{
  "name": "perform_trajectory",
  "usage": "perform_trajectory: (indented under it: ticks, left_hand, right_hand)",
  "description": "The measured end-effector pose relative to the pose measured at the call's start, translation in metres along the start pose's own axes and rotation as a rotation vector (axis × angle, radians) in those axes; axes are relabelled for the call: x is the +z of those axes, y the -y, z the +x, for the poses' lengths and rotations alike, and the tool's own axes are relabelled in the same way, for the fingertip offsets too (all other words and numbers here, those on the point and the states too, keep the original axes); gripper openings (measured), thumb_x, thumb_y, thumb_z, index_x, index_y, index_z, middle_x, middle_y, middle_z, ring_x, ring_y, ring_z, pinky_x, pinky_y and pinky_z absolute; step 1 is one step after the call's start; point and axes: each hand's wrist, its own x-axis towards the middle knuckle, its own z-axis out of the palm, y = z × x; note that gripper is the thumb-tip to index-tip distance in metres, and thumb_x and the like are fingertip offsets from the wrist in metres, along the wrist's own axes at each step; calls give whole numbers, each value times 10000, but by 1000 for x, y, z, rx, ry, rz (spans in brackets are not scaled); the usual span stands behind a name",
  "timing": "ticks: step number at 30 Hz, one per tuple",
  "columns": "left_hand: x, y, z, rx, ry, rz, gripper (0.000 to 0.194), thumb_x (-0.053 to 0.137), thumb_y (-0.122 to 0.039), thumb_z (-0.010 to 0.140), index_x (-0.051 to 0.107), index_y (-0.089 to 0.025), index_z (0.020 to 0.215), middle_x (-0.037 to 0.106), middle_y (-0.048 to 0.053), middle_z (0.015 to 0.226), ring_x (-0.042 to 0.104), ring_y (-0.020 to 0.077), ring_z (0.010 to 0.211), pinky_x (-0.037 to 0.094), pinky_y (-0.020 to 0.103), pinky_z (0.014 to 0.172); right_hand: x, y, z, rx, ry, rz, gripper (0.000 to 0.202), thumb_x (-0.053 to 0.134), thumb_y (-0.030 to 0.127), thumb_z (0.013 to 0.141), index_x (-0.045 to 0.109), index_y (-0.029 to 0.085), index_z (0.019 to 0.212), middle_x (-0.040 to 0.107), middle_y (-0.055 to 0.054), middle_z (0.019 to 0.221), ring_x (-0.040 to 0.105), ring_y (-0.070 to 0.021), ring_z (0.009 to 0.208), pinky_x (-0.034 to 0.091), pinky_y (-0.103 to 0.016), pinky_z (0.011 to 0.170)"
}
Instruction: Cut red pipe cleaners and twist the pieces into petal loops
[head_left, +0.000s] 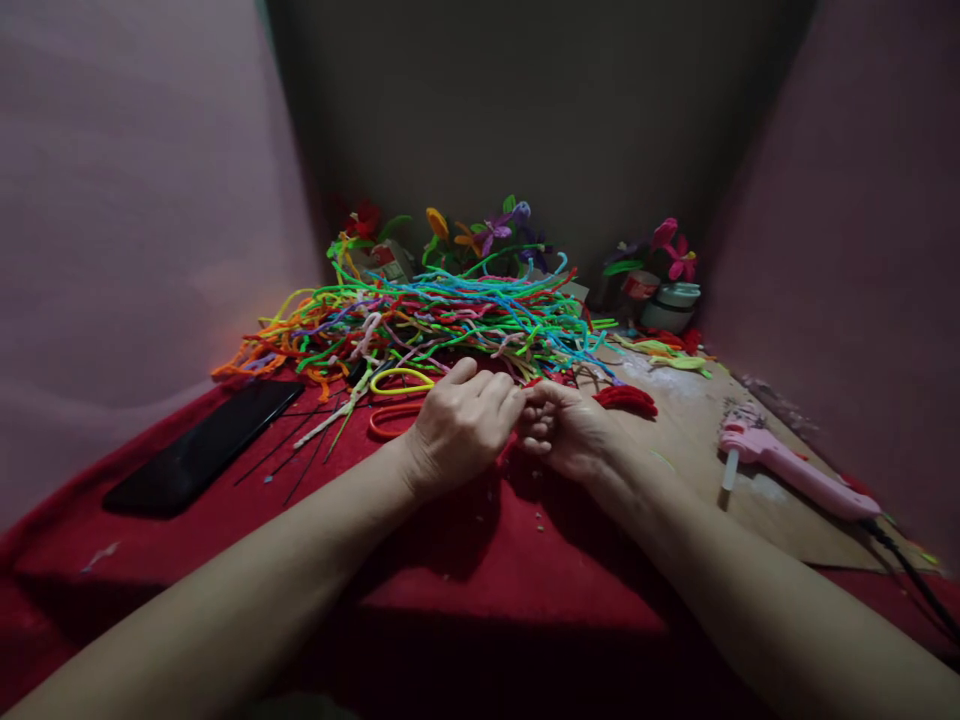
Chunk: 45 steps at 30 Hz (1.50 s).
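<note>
My left hand (469, 420) and my right hand (566, 425) meet over the front of the table, fingers curled and fingertips together. A small bit of red pipe cleaner (532, 383) shows between them; the rest of it is hidden by the fingers. Just beyond my right hand lies a bundle of folded red pipe cleaners (627, 401). Beside my left hand are a yellow loop (403, 373) and a red loop (375, 424), which look like scissor handles, partly covered by that hand.
A tangled heap of coloured pipe cleaners (465, 315) lies behind the hands. On the left rests a black phone (202, 450). A pink glue gun (802, 470) with a cord lies on a brown board (757, 520) at right. Pipe-cleaner flowers (495, 232) and a lidded jar (671, 305) stand behind.
</note>
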Motion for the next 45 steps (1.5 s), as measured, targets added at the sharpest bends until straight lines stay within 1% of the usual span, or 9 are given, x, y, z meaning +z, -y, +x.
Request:
perform_trajectory:
  ticks: [3,8,11,14,17,28,38,41,45]
  left_hand:
    - [-1,3,1,-136,-120,-140,215,376,-183,850,566,-173,750,604,56,767,531,162,739,336,333,736]
    - [3,20,7,-826,-351,-932,148,571,-231,722,536,-172,853,546,-4,701,501,101,603,397,235,579]
    - [6,25,8,-1054,23,-1526,170,618,-286,693,546,-135,724,510,-15,574,415,53,424,310,188,414]
    - [6,23,5,-1026,387,-1902,241,606,-350,712,571,-118,658,524,0,529,401,44,357,282,178,359]
    - [1,20,3,-934,518,-2028,316,570,-417,733,591,-122,622,517,3,446,381,52,295,266,181,321]
    - [-13,16,6,-847,424,-1848,227,583,-340,741,601,-130,658,473,-28,412,341,38,279,244,182,333]
    - [3,1,0,-154,158,-165,189,410,-117,775,576,-142,689,543,59,629,484,147,523,303,266,488]
    - [8,0,-1,-218,156,-188,218,399,-170,820,601,-134,746,581,81,716,526,153,585,338,259,515]
    - [1,7,5,-464,152,-711,218,435,-253,831,613,-143,769,611,46,733,552,124,643,403,227,599]
  right_hand:
    - [3,6,-3,-43,97,62,167,552,184,563,409,175,477,317,72,409,172,-43,386,121,-212,387]
    - [3,11,-6,-239,176,-5,164,573,185,573,423,183,504,331,67,433,215,-57,404,146,-231,413]
    - [1,11,-7,-284,236,-71,184,583,217,619,431,184,521,330,66,452,240,-63,422,185,-240,433]
    - [0,10,-9,-355,229,-191,171,578,236,657,478,176,532,378,53,447,274,-69,425,201,-246,443]
    - [1,10,-10,-409,182,-270,157,596,251,651,502,173,553,398,57,445,298,-69,421,214,-242,446]
    - [4,9,-14,-555,100,-437,54,576,202,662,582,159,631,523,38,525,385,-62,458,261,-223,460]
    - [2,0,-2,-277,-138,-257,224,562,141,575,370,195,473,291,91,374,199,-39,325,103,-226,345]
    - [0,0,0,-292,-126,-232,205,575,149,583,392,190,501,308,90,389,213,-40,332,118,-221,350]
    - [-2,3,-2,-455,-50,-318,89,599,200,642,531,154,609,427,62,473,321,-49,400,223,-218,404]
